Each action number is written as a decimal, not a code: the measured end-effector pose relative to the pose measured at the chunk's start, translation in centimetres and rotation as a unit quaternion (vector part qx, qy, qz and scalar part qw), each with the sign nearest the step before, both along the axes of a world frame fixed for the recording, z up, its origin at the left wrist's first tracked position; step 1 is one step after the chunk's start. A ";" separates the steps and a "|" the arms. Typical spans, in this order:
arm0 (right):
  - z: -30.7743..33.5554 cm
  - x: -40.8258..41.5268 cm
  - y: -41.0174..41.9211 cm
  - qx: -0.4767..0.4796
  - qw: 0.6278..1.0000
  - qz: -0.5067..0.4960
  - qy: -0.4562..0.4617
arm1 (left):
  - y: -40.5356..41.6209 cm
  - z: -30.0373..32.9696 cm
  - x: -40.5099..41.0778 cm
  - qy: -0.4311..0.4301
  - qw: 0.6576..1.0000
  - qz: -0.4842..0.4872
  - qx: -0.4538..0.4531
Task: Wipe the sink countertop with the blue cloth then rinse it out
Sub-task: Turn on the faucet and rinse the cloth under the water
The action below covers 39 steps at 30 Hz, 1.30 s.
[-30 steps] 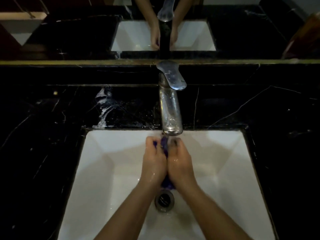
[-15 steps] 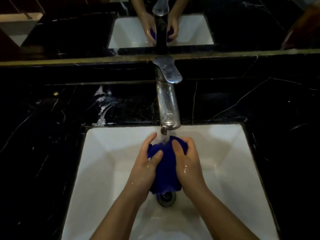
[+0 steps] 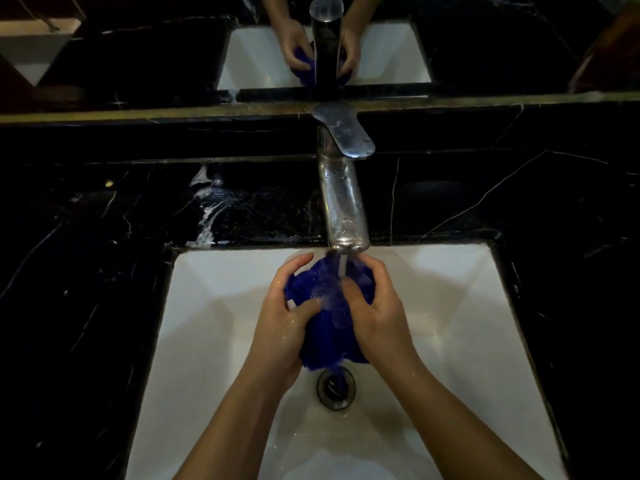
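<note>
The blue cloth (image 3: 329, 323) is bunched up between both hands over the white sink basin (image 3: 214, 306). My left hand (image 3: 284, 327) grips its left side and my right hand (image 3: 375, 313) grips its right side. Water runs from the chrome tap (image 3: 343, 202) straight onto the top of the cloth. The cloth's lower end hangs just above the drain (image 3: 336, 388). The black marble countertop (image 3: 86, 254) surrounds the basin.
A wet, soapy smear (image 3: 207, 209) lies on the countertop behind the basin's left corner. A mirror (image 3: 138, 46) along the back wall reflects the sink, tap and hands. The tap's lever handle (image 3: 346, 133) points toward me.
The hands were pressed tightly together with the cloth almost hidden; they have since spread apart, and the cloth now bulges open between them under the running water.
</note>
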State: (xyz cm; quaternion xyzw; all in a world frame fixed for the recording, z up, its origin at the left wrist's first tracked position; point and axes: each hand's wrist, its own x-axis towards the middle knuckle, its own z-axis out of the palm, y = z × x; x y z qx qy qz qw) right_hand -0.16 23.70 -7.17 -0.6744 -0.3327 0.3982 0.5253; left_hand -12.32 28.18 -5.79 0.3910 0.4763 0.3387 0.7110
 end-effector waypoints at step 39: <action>9.0 5.6 0.7 0.205 0.862 0.194 -0.421 | 1.3 2.2 1.4 -0.144 0.980 0.083 -0.107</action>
